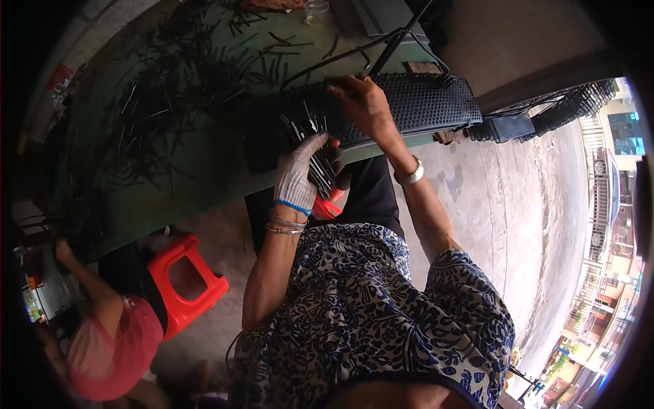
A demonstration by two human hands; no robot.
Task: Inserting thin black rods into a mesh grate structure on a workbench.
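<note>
My left hand [296, 170] wears a pale knit glove with a blue cuff edge. Its fingers are closed around a bundle of thin, dark and silvery rods [320, 174], which point up and away from me. My right hand [370, 112] is bare and hovers over a long black board [436, 102] with rows of small holes. Its fingers are bent and drawn together; whatever they may pinch is too dark and small to make out. The board lies along the near edge of the green table [204, 198], just beyond my lap.
Many loose black strips [177, 82] are scattered over the table. A clear cup [315, 12] stands at the far edge, near dark cables [340, 58]. On the left, a red stool [187, 283] stands close to a person in pink [112, 347]. Concrete floor [477, 198] extends rightward.
</note>
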